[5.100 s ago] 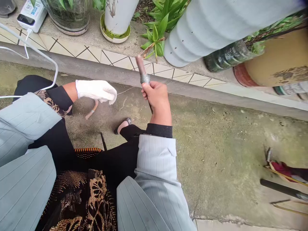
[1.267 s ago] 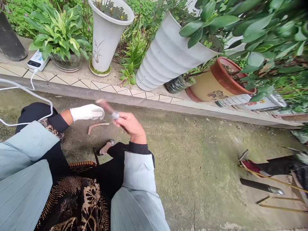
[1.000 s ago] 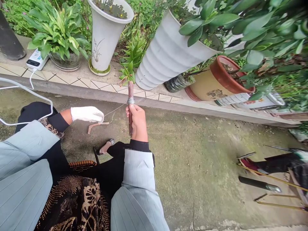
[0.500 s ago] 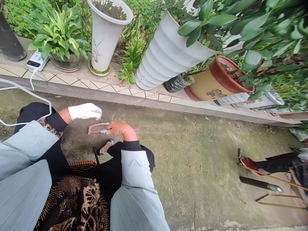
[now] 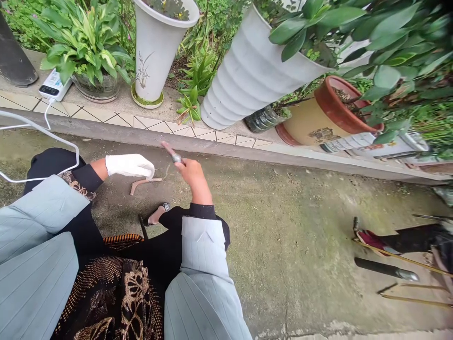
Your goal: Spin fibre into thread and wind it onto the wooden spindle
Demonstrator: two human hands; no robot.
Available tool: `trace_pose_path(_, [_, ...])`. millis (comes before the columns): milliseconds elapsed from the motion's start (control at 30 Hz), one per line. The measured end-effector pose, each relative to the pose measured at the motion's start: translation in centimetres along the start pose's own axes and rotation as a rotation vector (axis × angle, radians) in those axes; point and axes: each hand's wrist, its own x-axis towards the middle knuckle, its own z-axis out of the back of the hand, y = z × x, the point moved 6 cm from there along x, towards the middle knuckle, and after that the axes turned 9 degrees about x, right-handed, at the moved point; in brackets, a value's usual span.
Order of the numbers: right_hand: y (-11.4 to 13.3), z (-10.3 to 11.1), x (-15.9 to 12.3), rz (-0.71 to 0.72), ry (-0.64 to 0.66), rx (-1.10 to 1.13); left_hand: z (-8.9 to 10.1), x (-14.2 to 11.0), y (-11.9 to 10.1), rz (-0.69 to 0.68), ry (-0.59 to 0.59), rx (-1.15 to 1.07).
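Observation:
My left hand (image 5: pixel 129 165), in a white glove, has its fingers pinched together at the left of centre. A faint thin wire runs from its fingertips towards my right hand. My bare right hand (image 5: pixel 193 175) is wrapped round a brownish stick (image 5: pixel 167 148) that has grey wire (image 5: pixel 176 158) wound about it. The stick's free end points up and left, towards the kerb. Just below my gloved fingertips is a bent brown stick (image 5: pixel 140 183); whether they touch it I cannot tell.
Potted plants stand along a tiled ledge (image 5: pixel 152 123) ahead, including a tall white pot (image 5: pixel 155 52) and a ribbed pot (image 5: pixel 244 71). A white device (image 5: pixel 54 86) with a cable (image 5: pixel 53 140) lies at the left. At the right are another person's shoe (image 5: pixel 370 240) and a dark tube (image 5: pixel 384 269).
My right hand has lifted and turned the wire-wound stick up and away from the bent stick, tilting it towards the ledge. My left hand has shifted slightly right.

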Motion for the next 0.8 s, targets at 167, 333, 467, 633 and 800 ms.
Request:
trace_pose_path(167, [0.7, -4.7, -1.0, 0.014, 0.51, -0.315, 1.4, -0.4, 1.2, 0.08, -0.132, 0.112])
trace_pose_path(333, [1.9, -6.4, -3.0, 0.087, 0.85, -0.125, 2.1, -0.6, 1.9, 0.089, -0.196, 0.142])
trace_pose_path(467, [3.5, -5.4, -4.5, 0.203, 1.029, 0.19, 2.2, -0.6, 1.9, 0.102, -0.208, 0.105])
trace_pose_path(633, [4.3, -1.4, -4.4, 0.294, 0.736, 0.654, 2.0, -0.6, 2.2, 0.078, -0.233, -0.087])
trace_pose_path(800, [2.0, 2.3, -2.1, 0.254, 0.007, 0.945, 1.0, -0.6, 1.6, 0.047, -0.098, -0.217])
